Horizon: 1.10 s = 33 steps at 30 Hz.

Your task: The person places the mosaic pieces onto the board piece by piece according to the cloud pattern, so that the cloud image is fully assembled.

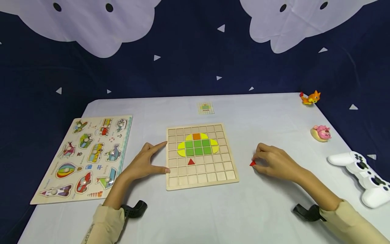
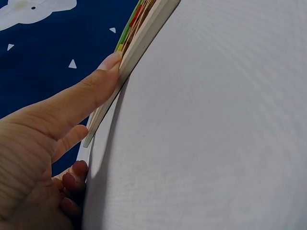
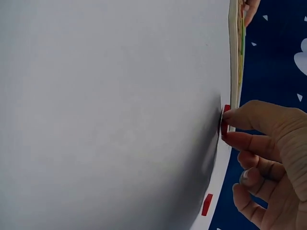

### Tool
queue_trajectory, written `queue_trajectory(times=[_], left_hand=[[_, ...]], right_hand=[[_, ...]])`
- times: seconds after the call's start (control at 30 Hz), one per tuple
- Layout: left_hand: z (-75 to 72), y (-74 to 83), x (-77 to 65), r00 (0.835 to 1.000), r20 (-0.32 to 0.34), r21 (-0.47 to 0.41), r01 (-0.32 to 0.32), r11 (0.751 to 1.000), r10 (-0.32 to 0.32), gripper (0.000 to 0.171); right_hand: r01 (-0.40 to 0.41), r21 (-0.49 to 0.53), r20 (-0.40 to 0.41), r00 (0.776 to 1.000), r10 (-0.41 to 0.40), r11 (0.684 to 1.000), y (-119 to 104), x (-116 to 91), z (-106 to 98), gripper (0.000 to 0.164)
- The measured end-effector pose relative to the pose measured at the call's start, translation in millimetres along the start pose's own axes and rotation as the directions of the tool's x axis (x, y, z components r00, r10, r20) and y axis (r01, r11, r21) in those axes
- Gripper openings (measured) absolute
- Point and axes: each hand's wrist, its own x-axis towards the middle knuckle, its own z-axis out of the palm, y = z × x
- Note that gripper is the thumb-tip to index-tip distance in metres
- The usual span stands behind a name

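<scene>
A square wooden grid board (image 1: 202, 178) lies flat on the table. Green squares (image 1: 198, 150), yellow rounded pieces (image 1: 181, 152) and an orange piece (image 1: 196, 136) form a shape on its grid, with one red triangle (image 1: 191, 162) below them. At the board's left edge, my left hand (image 1: 143, 162) has thumb and forefinger spread, their tips touching the frame. To the right of the board, my right hand (image 1: 275, 162) pinches a small red triangle (image 3: 225, 120) between thumb and forefinger, low over the table. Another red piece (image 3: 207, 204) lies on the cloth near it, hidden in the head view.
Behind the board lies a small pattern card (image 1: 206, 108). A wooden vehicle puzzle (image 1: 103, 162) occupies the left side. Along the right side are an orange toy figure (image 1: 310, 98), a pink toy figure (image 1: 321, 133) and a white game controller (image 1: 362, 176).
</scene>
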Motion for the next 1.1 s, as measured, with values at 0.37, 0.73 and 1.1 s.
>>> queue_trajectory(times=[0.37,0.73,1.1], left_hand=[[0.2,-1.3,-0.5,1.0,-0.001,-0.011,-0.007,1.0,0.007,0.104],[0.1,-0.5,-0.5,1.0,-0.001,-0.023,-0.002,1.0,0.002,0.104],[0.3,-1.2,0.1,1.0,0.001,-0.026,0.004,1.0,-0.004,0.103]], right_hand=[[0.078,0.063,-0.033,0.997,-0.076,0.995,-19.8,36.1,7.9,0.015],[0.112,0.098,0.057,0.991,-0.118,0.989,-55.3,79.6,17.9,0.012],[0.183,0.082,0.087,0.978,-0.19,0.98,-83.2,110.8,32.6,0.011]])
